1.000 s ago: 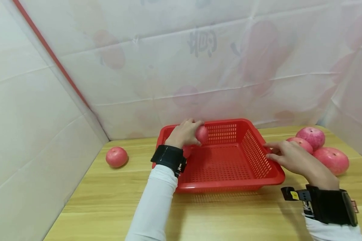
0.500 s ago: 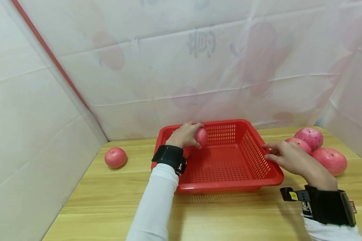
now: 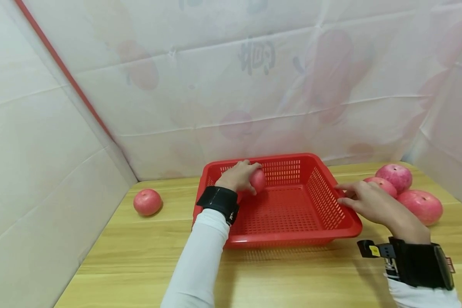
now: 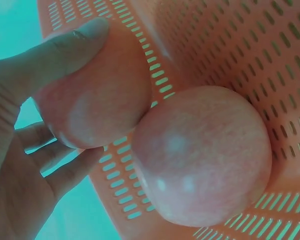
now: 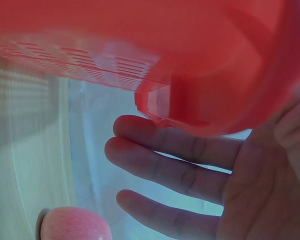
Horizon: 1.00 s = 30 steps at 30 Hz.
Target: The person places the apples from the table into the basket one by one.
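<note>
My left hand [image 3: 236,176] grips an apple [image 3: 258,180] inside the red plastic basket [image 3: 288,235], low at its left side. In the left wrist view, the thumb lies over the held apple [image 4: 105,95] and the fingers reach beneath. Touching it is a second apple [image 4: 205,155] in the basket, mostly hidden by the hand and wrist in the head view. My right hand [image 3: 369,201] holds the basket's right rim. The right wrist view shows several fingers [image 5: 185,175] stretched below the rim [image 5: 210,115]; the thumb's contact is mostly hidden.
A lone apple [image 3: 148,202] stands on the wooden table [image 3: 138,265] left of the basket. Beside the right hand lie more apples, including a purplish one [image 3: 394,178] and a large pink one [image 3: 421,207]. A white printed sheet [image 3: 215,107] closes off the back.
My left hand has lowered slightly into the basket with the apple in its grasp. The right hand keeps its place on the rim.
</note>
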Motion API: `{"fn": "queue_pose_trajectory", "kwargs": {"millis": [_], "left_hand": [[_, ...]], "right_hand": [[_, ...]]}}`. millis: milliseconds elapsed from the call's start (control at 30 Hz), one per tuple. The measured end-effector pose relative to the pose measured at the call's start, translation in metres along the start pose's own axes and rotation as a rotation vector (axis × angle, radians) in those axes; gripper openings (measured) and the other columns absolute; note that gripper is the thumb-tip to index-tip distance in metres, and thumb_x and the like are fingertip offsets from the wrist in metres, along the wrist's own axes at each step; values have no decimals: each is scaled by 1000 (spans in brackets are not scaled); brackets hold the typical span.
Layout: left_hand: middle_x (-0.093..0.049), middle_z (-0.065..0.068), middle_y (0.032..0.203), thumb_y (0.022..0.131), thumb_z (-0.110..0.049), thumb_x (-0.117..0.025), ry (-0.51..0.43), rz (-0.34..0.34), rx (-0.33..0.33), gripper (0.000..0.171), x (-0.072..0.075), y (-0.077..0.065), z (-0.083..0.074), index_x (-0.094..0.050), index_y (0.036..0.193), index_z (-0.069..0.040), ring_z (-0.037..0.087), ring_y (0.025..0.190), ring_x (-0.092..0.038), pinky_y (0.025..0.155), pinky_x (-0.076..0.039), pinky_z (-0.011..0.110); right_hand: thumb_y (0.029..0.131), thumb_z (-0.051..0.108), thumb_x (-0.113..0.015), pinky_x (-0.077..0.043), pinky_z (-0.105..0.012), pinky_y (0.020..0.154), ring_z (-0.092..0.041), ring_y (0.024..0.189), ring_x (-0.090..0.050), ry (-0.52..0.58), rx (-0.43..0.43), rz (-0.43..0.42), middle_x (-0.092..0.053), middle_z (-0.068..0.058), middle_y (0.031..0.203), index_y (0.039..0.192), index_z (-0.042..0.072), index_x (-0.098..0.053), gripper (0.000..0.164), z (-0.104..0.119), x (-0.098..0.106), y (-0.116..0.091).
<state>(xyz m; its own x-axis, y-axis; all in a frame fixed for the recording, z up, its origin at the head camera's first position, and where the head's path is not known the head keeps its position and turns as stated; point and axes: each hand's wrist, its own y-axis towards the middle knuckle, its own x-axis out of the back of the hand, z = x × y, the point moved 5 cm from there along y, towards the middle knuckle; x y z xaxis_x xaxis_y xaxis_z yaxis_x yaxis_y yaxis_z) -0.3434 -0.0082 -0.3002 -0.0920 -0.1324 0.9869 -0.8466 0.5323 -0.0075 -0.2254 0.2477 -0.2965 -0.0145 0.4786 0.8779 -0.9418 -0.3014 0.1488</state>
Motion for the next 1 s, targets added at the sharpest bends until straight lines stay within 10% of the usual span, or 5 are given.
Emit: {"fn": "queue_pose_trajectory", "kwargs": {"millis": [1000], "left_hand": [[-42,6,127,70,-20,-74,35,125,49,70,-13,0,-2,-43,133,-29,21,109,-40,82,-47,40]], "right_hand": [[81,7,-63,-54,-37,58,-14,66,-58,-19,10,-10,-66,-11,81,113,-10,-54,37,3,1,1]]}}
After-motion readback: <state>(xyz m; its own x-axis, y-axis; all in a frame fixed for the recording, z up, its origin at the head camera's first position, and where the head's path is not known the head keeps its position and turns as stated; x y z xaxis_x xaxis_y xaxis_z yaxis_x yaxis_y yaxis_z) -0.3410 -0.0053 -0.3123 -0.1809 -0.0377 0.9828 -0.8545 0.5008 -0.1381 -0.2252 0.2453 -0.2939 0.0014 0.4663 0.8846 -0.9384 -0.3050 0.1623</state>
